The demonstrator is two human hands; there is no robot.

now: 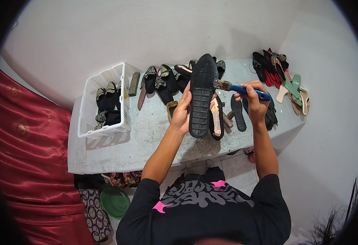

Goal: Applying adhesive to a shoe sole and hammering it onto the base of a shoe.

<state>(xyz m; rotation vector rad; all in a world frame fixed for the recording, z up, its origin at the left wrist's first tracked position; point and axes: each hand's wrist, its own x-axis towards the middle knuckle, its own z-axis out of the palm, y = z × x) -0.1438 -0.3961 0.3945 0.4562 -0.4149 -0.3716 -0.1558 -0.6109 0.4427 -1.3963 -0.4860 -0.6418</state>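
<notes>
My left hand (181, 113) grips a black shoe sole (203, 96) from its left side, toe end away from me. Its ridged, blocky tread faces up, and fingertips show past its right edge. In my right hand (255, 98) is a paintbrush (239, 88) with a blue handle. The worn bristle end meets the sole's right edge, or hovers very close to it. Partly hidden behind the sole is a black shoe (217, 127) with a tan inside; I cannot tell whether it lies on the table. Another black sole (239, 113) lies between it and my right hand.
The grey table (117, 157) carries a white plastic basket (124, 98) of patterned black shoes at left. More such shoes (161, 81) line the back, beside a wooden block (134, 83). Black and red shoe parts (270, 67) and green and beige pieces (295, 87) lie at right.
</notes>
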